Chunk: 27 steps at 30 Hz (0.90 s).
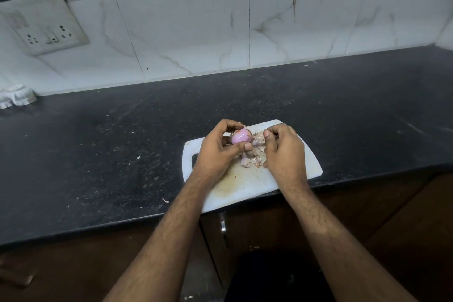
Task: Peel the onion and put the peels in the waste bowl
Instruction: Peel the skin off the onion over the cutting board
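Note:
My left hand grips a small pink-purple onion just above the white cutting board; much of the onion's shiny inner flesh is bare. My right hand is beside it, its fingers pinched on a strip of pale peel that still hangs from the onion. Several loose peels lie in a small heap on the board below the two hands. No waste bowl is in view.
The board lies at the front edge of a black speckled countertop, its corner overhanging. A tiled wall with a socket plate stands behind. A white cloth sits far left. Brown cabinet doors with a metal handle are below.

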Tool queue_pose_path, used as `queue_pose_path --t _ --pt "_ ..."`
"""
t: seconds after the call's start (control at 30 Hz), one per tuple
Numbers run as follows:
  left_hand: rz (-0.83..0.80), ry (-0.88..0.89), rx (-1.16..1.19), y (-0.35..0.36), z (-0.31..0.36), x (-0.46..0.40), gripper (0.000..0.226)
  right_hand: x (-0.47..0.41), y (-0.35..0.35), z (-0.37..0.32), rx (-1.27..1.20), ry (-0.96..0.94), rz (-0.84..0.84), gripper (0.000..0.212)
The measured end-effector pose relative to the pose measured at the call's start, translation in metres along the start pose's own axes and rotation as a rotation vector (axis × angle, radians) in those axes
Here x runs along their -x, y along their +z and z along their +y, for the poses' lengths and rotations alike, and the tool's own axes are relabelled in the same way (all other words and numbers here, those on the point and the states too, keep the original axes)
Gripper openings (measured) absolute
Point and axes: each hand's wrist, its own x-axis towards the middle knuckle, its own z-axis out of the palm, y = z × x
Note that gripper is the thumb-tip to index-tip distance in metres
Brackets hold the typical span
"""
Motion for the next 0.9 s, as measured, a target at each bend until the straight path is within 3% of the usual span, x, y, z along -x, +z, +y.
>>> queue_pose_path --t 0.2,0.3,0.53,0.8,0.9 --pt "0.029 -0.02 0.029 0.0008 -0.0001 0.002 0.041 0.0003 0.0015 0.0011 -0.008 0.036 0.013 0.01" --pt "0.081 0.007 0.011 0.0022 0.0009 0.0031 0.03 -0.0011 0.0034 0.0043 -0.025 0.054 -0.003 0.009" --pt "0.038 0.006 0.075 0.0027 -0.0003 0.0015 0.028 0.0002 -0.0022 0.0019 -0.156 0.041 -0.07 0.031" --pt "-0.009 0.072 -0.137 0.0013 -0.0052 -0.0012 0.043 0.0038 -0.0056 -0.0013 -0.196 -0.053 -0.183 0.019" --pt "-0.014 0.063 -0.11 0.0011 -0.0032 0.0 0.039 0.0044 -0.0051 -0.0002 -0.183 -0.054 -0.193 0.02"
